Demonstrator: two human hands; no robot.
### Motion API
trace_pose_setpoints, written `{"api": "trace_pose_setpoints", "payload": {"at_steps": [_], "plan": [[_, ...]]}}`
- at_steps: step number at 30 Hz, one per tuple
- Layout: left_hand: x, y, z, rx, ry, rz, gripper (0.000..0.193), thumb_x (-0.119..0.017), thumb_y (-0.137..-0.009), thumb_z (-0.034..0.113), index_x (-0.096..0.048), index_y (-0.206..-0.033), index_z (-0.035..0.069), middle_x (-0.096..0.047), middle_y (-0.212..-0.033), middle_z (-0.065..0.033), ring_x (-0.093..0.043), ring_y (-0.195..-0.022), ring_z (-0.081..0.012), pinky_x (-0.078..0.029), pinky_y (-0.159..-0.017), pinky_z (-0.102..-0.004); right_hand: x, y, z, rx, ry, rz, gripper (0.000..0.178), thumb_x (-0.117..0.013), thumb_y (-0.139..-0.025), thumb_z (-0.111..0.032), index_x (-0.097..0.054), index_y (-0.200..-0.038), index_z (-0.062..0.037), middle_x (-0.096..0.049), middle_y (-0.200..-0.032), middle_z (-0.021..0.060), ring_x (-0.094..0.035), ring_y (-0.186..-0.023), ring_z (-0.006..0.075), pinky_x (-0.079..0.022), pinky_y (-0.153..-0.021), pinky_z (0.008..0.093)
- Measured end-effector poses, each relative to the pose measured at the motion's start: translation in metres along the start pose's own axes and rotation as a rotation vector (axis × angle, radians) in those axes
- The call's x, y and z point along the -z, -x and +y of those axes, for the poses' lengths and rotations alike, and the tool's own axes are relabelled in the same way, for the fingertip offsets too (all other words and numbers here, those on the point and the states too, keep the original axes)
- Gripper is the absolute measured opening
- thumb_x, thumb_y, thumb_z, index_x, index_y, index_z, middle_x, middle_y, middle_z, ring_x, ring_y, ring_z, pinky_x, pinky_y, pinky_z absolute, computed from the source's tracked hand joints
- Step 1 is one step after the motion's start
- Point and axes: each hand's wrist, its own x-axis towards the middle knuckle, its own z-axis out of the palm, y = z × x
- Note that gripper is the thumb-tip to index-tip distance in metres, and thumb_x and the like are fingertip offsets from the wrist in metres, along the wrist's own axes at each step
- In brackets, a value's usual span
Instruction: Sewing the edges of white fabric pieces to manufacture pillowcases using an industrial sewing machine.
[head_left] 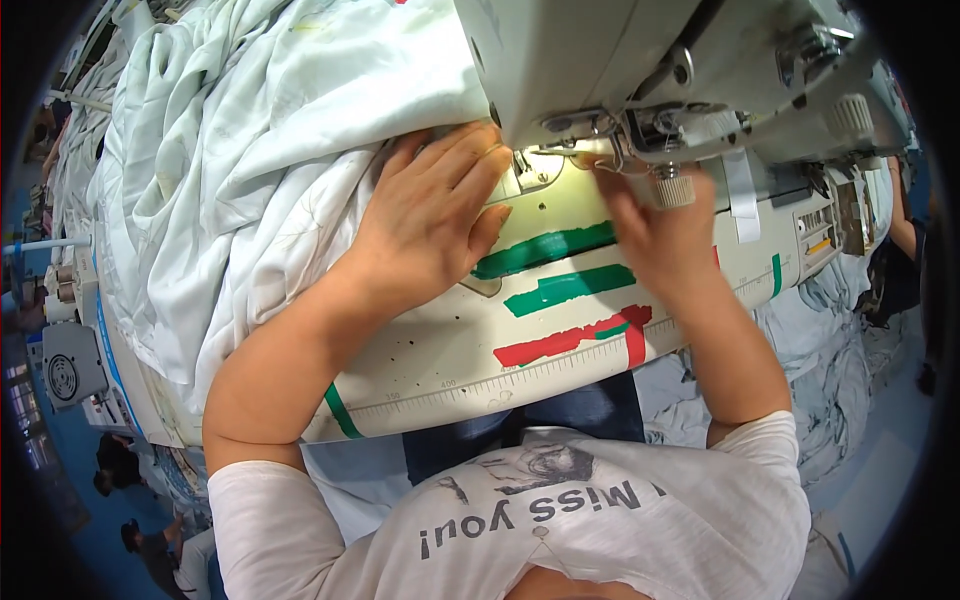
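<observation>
So, going left to right with the sewing machine (pixel 570 60) as your landmark: well off to its left there's a grey box (pixel 73 365) with a round grille. Between that and the machine is your white fabric (pixel 250 120), a big rumpled heap on the table (pixel 420 370), right up beside the machine head. Your left hand (pixel 430 215) lies against its edge, just left of the needle area, fingers unclenched and thumb apart. In front of the machine you've got green tape (pixel 570 290) and red tape (pixel 545 345) on the table. Your right hand (pixel 665 230) is just right of the needle area, fingers reaching under the head; they're blurry and partly covered, so can't tell if they're grasping anything. A white strip (pixel 742 195) sits right of that hand, in front of the machine.
</observation>
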Motion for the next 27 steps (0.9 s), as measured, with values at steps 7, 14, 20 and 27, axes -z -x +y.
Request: {"api": "trace_pose_setpoints", "payload": {"at_steps": [7, 14, 20, 27], "plan": [[-0.001, -0.002, 0.002, -0.014, 0.024, 0.013, 0.041, -0.069, -0.080, 0.016, -0.053, -0.115, 0.004, -0.058, -0.122, -0.0121, -0.053, -0.119, -0.0287, -0.038, -0.099, -0.0425, 0.004, -0.016, 0.023, 0.114, 0.017, 0.183, 0.014, -0.066, -0.068, 0.005, -0.057, -0.076, -0.0031, -0.053, -0.066, 0.0143, -0.054, -0.063, 0.0346, -0.042, -0.056, 0.0396], [0.000, 0.006, 0.011, -0.019, 0.001, 0.005, 0.045, -0.069, -0.082, 0.022, -0.054, -0.121, 0.005, -0.056, -0.128, -0.0113, -0.052, -0.122, -0.0275, -0.035, -0.101, -0.0457, 0.001, -0.019, 0.017, 0.127, -0.003, 0.191, 0.010, -0.068, -0.072, -0.003, -0.064, -0.080, -0.0070, -0.060, -0.070, 0.0110, -0.058, -0.069, 0.0328, -0.047, -0.082, 0.0379], [0.001, 0.006, 0.012, -0.003, -0.008, -0.032, 0.047, -0.067, -0.084, 0.025, -0.054, -0.126, 0.006, -0.054, -0.132, -0.0110, -0.050, -0.124, -0.0280, -0.033, -0.104, -0.0477, 0.010, -0.019, 0.011, 0.149, 0.027, 0.107, 0.016, -0.066, -0.074, -0.004, -0.064, -0.090, -0.0077, -0.062, -0.074, 0.0113, -0.060, -0.073, 0.0327, -0.045, -0.091, 0.0424], [0.001, 0.005, 0.006, -0.007, 0.007, -0.004, 0.051, -0.069, -0.082, 0.025, -0.052, -0.126, 0.005, -0.056, -0.127, -0.0112, -0.052, -0.120, -0.0288, -0.035, -0.101, -0.0478, 0.020, -0.003, 0.006, 0.135, 0.163, 0.095, 0.019, -0.066, -0.076, -0.005, -0.061, -0.095, -0.0025, -0.062, -0.081, 0.0152, -0.061, -0.077, 0.0349, -0.043, -0.095, 0.0456]]}}
